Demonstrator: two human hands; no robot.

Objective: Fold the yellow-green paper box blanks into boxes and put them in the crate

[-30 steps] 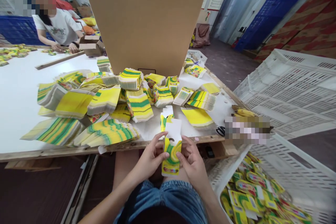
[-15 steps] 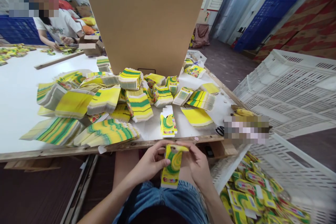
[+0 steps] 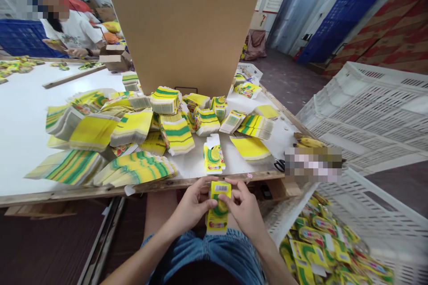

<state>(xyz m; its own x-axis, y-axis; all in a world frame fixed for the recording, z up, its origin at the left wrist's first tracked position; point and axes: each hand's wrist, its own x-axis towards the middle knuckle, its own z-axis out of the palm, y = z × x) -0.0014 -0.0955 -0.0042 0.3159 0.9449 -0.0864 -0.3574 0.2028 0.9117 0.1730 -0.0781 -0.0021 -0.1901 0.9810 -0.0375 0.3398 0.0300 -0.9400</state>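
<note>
Between my two hands, just in front of the table edge and above my lap, is a small yellow and green carton (image 3: 218, 222) with a barcode flap showing at its top. My left hand (image 3: 192, 207) grips its left side, thumb across the front. My right hand (image 3: 245, 207) pinches the right side near the top, its thumb on the front face. On the table ahead lies a single similar carton (image 3: 214, 158) with a white flap sticking up. Stacks of flat yellow and green cartons (image 3: 177, 133) are heaped behind and to the left of it.
A tall brown cardboard sheet (image 3: 183, 26) stands behind the heap. Scissors (image 3: 279, 165) and bananas (image 3: 309, 142) lie at the table's right corner. Lower right, a white crate (image 3: 384, 205) holds many cartons. Across the table a person (image 3: 78, 31) works beside a small open box (image 3: 115, 58).
The top flap of the carton has come down over its front, so a barcode now shows. My right thumb has moved inward onto the carton's face.
</note>
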